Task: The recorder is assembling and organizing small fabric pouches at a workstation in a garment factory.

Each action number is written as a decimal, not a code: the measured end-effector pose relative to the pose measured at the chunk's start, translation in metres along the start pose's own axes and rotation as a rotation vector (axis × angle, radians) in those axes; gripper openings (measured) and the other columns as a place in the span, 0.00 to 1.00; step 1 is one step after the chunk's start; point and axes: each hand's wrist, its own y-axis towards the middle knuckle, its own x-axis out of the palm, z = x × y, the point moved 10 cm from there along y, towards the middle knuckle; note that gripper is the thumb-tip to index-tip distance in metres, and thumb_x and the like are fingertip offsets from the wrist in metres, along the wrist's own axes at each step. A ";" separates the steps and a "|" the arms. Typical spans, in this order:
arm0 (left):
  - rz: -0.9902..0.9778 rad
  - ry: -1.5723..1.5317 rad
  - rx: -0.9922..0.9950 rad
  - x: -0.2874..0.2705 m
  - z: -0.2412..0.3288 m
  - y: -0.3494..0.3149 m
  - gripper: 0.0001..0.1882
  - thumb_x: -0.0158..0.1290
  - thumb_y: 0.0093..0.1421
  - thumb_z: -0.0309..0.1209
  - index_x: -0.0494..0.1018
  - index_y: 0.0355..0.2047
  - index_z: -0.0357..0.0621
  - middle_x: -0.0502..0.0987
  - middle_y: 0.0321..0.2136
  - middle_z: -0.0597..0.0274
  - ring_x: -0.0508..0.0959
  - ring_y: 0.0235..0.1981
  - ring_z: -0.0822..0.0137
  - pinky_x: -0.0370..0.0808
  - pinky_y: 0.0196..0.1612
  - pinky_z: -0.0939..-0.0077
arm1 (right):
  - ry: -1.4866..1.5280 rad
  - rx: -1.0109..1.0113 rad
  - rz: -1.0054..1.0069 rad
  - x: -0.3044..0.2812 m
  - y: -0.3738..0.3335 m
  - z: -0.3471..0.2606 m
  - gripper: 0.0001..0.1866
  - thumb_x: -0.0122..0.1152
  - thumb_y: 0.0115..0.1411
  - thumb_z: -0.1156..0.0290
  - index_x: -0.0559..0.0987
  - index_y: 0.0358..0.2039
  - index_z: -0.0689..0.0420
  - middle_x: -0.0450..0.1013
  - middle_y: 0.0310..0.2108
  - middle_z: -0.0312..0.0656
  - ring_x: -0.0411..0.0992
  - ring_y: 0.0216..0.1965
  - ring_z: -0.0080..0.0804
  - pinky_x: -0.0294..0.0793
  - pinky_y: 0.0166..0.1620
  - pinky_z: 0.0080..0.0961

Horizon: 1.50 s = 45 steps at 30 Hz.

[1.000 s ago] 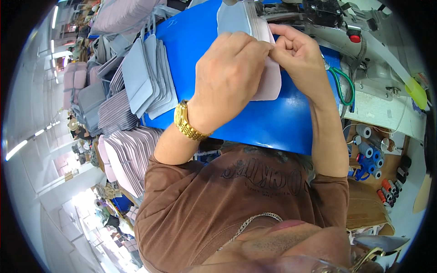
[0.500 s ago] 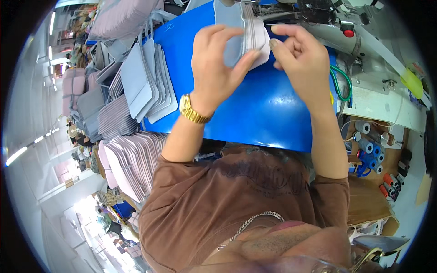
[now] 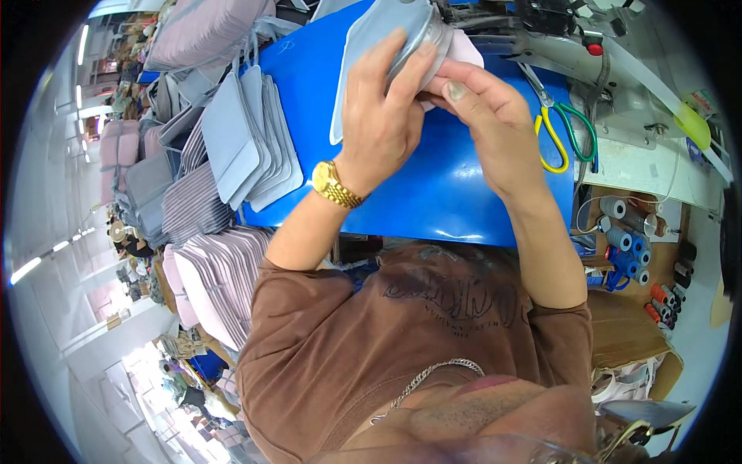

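A grey-blue fabric panel (image 3: 369, 40) with a zip band along its right side lies tilted at the far edge of the blue work surface. My left hand (image 3: 384, 108), with a gold watch at the wrist, grips the panel, two fingers laid over its face and the thumb out of sight. Close against it, my right hand (image 3: 495, 116) pinches the panel's right edge between thumb and forefinger. A pale pinkish-white piece (image 3: 465, 50) shows beyond the right fingers. Just right of that hand lie scissors (image 3: 550, 116) with one yellow and one green handle.
Grey-blue panels (image 3: 251, 139) lean in a stack at the left of the blue work surface (image 3: 456, 193). Striped pieces (image 3: 220, 271) are piled below them. A dark sewing machine (image 3: 541, 19) stands at the far right. Thread spools (image 3: 622, 240) fill a lower shelf.
The panel has turned, its near-left corner now swung out to the left. My right hand has moved left and closed on the edge. The scissors show more fully.
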 end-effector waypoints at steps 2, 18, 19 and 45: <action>-0.061 -0.002 0.031 0.000 0.001 0.013 0.29 0.57 0.49 0.20 0.74 0.55 0.47 0.74 0.52 0.52 0.76 0.45 0.54 0.75 0.45 0.66 | -0.132 0.022 -0.042 -0.002 0.002 -0.011 0.15 0.58 0.66 0.68 0.78 0.46 0.68 0.80 0.38 0.44 0.77 0.39 0.24 0.76 0.45 0.20; -0.423 0.190 0.320 0.022 0.019 0.023 0.19 0.59 0.49 0.36 0.78 0.43 0.51 0.75 0.39 0.72 0.73 0.44 0.67 0.66 0.45 0.67 | -0.054 0.361 -0.052 -0.018 0.008 0.080 0.22 0.53 0.69 0.56 0.82 0.38 0.65 0.81 0.29 0.47 0.81 0.32 0.31 0.80 0.39 0.24; -0.426 0.191 0.319 0.023 0.020 0.023 0.19 0.59 0.49 0.36 0.78 0.43 0.51 0.75 0.39 0.72 0.73 0.44 0.67 0.66 0.45 0.67 | -0.052 0.363 -0.053 -0.018 0.008 0.080 0.22 0.53 0.69 0.56 0.82 0.38 0.65 0.81 0.29 0.47 0.81 0.32 0.31 0.80 0.39 0.24; -0.102 0.062 -0.083 0.042 0.000 0.048 0.03 0.55 0.55 0.23 0.75 0.31 0.40 0.73 0.30 0.51 0.73 0.33 0.51 0.69 0.36 0.58 | 0.092 0.117 0.103 -0.025 0.047 0.086 0.18 0.50 0.69 0.66 0.79 0.26 0.64 0.75 0.25 0.38 0.70 0.26 0.22 0.69 0.29 0.22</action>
